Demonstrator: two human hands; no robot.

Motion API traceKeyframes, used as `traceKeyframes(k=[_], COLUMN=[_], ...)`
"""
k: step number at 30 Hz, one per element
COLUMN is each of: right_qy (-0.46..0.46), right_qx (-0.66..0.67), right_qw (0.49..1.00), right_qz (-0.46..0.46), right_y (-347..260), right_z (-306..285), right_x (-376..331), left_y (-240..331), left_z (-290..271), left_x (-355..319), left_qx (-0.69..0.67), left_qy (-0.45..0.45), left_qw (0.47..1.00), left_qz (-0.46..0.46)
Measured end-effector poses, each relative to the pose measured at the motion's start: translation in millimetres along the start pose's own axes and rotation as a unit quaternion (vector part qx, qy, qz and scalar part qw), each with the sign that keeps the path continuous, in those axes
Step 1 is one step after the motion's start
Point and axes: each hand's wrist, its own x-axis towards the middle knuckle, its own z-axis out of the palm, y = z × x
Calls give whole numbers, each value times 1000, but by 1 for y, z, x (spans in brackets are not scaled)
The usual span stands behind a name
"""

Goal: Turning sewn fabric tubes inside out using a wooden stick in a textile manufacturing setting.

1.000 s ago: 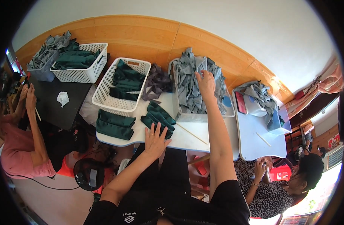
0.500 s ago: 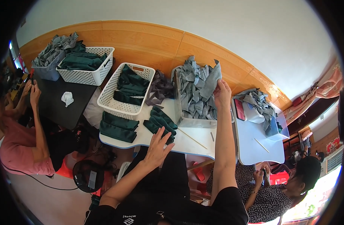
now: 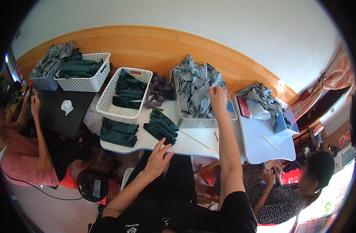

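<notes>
Right hand (image 3: 218, 97) grips a grey cloth (image 3: 209, 86) in the heaped bin (image 3: 203, 122) on the desk (image 3: 193, 143); left hand (image 3: 157, 157) hovers open-fingered at the desk's edge. Several folded green stacks (image 3: 161, 126) lie finished; much grey cloth seemingly remains.

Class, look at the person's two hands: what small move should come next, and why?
Probably lift one grey cloth piece clear of the bin. The right hand already pinches it at the heap's top, while the left hand hovers open over the table edge, free to receive it.
</notes>
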Motion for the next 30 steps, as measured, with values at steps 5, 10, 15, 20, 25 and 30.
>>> traceKeyframes(k=[5, 10, 15, 20, 25, 30], right_qy=[-2, -5, -13, -126, -168, -174], right_qx=[10, 9, 7, 114, 83, -41], right_qw=[1000, 1000, 1000, 971, 965, 980], right_qz=[-1, 7, 20, 169, 184, 88], right_y=[-8, -29, -23, 16, 80, 98], right_z=[27, 2, -37, 24, 48, 50], right_x=[-28, -72, -161, -278, -349, -351], left_y=[11, 13, 13, 33, 4, -30], left_z=[10, 1, -6, -28, -19, -13], left_x=[-5, -24, -24, 16, 23, 22], left_qx=[-60, -131, -202, -385, -441, -420], left_qy=[5, 14, 28, 23, 26, 58], left_qw=[998, 991, 977, 909, 883, 892], left_qz=[-12, -34, -60, -158, -156, -154])
